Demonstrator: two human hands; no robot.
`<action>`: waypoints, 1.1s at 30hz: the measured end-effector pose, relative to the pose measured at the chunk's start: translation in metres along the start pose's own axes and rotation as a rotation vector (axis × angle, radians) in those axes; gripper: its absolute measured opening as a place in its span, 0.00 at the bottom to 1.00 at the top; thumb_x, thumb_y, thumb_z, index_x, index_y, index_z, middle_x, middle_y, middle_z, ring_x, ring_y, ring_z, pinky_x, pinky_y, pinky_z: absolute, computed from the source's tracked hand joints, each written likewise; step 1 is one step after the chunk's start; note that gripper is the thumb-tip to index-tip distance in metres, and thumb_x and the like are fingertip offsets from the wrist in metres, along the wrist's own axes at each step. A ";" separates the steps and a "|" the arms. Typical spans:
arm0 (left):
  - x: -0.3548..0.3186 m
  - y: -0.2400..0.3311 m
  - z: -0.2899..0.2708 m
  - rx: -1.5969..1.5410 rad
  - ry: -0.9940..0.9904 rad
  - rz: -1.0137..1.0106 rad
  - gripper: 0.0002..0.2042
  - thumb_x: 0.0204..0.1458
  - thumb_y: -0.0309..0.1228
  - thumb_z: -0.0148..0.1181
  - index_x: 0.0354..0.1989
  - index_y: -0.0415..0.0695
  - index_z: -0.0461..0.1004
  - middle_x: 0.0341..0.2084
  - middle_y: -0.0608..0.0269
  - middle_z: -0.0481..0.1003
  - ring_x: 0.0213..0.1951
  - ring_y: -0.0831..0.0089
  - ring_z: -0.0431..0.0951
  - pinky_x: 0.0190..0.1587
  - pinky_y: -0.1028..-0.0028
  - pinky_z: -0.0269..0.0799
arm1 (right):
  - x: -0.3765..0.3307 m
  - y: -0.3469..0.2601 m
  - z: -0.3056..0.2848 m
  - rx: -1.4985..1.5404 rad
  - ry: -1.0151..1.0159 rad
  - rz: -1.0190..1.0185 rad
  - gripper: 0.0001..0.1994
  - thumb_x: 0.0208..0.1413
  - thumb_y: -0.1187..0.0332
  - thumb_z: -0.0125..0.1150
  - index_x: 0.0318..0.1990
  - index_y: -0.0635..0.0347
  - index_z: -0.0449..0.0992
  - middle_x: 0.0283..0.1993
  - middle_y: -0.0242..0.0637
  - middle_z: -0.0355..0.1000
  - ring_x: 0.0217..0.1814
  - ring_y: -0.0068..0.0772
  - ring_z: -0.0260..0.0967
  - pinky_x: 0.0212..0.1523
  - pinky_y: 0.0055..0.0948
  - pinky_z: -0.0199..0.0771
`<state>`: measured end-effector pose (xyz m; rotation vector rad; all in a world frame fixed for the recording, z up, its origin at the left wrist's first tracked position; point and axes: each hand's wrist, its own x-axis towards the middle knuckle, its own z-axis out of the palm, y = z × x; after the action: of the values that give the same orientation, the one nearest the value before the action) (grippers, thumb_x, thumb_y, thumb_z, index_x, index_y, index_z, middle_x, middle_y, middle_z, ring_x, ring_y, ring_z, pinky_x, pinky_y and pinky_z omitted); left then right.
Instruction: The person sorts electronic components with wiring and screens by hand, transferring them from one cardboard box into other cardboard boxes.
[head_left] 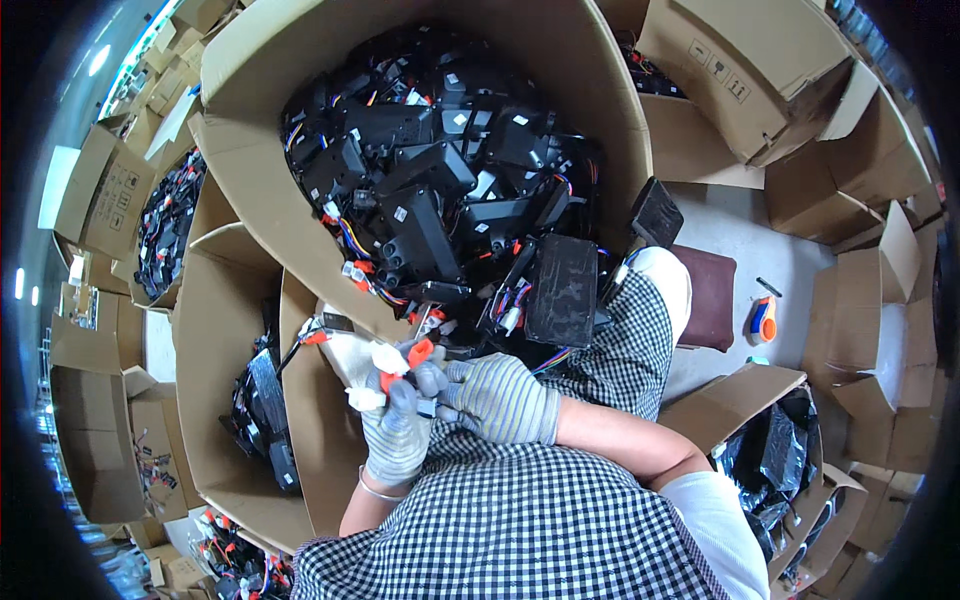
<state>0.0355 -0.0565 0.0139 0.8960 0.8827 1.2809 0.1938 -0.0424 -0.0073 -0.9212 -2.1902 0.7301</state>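
Note:
My left hand point(398, 435), in a grey-striped glove, is closed around several white and orange wire connectors point(390, 360) in front of my chest. My right hand point(510, 400), gloved alike, meets it from the right with its fingers curled in; what they pinch is hidden. Just beyond both hands, a large carton point(270, 170) is heaped with black plastic modules point(420, 235) trailing coloured wires. A flat, scuffed black module point(562, 290) leans at the carton's near side, by my knee. Another black piece point(657, 212) stands at the carton's right edge.
To the left, an open carton point(215, 370) holds black parts. At lower right is a carton of black plastic-wrapped items point(775, 450). A dark red seat point(707, 300) and an orange-and-blue tape roll point(764, 322) lie right of my knee. More cartons point(740, 80) surround me.

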 end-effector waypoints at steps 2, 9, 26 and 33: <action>0.008 0.004 0.006 -0.143 0.040 0.053 0.18 0.55 0.47 0.54 0.43 0.46 0.64 0.26 0.74 0.62 0.29 0.78 0.63 0.43 0.70 0.65 | 0.004 -0.001 -0.010 -0.029 0.052 -0.079 0.08 0.49 0.63 0.58 0.29 0.58 0.75 0.40 0.40 0.72 0.35 0.40 0.70 0.34 0.37 0.69; -0.002 0.080 -0.004 -0.579 -0.508 0.312 0.17 0.52 0.50 0.53 0.21 0.51 0.67 0.15 0.69 0.65 0.20 0.74 0.62 0.29 0.74 0.58 | -0.037 0.031 -0.040 -0.031 0.194 0.137 0.06 0.46 0.69 0.59 0.24 0.63 0.75 0.46 0.43 0.71 0.46 0.47 0.68 0.50 0.44 0.64; 0.002 0.010 -0.012 0.797 -0.067 0.175 0.13 0.50 0.35 0.62 0.42 0.44 0.76 0.22 0.66 0.75 0.24 0.76 0.72 0.28 0.75 0.67 | -0.002 -0.003 -0.055 1.153 -0.004 0.660 0.19 0.59 0.53 0.53 0.31 0.61 0.78 0.16 0.21 0.60 0.17 0.11 0.49 0.19 0.15 0.48; -0.004 0.001 -0.021 1.507 -0.246 0.510 0.19 0.39 0.31 0.62 0.44 0.49 0.76 0.29 0.60 0.77 0.28 0.58 0.76 0.31 0.65 0.72 | -0.026 0.002 -0.033 1.354 -0.075 0.819 0.19 0.59 0.53 0.52 0.31 0.61 0.77 0.14 0.21 0.58 0.13 0.10 0.47 0.15 0.14 0.43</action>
<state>0.0160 -0.0594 0.0063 2.5082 1.4471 0.6763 0.2329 -0.0535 0.0040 -0.9193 -0.7886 2.2017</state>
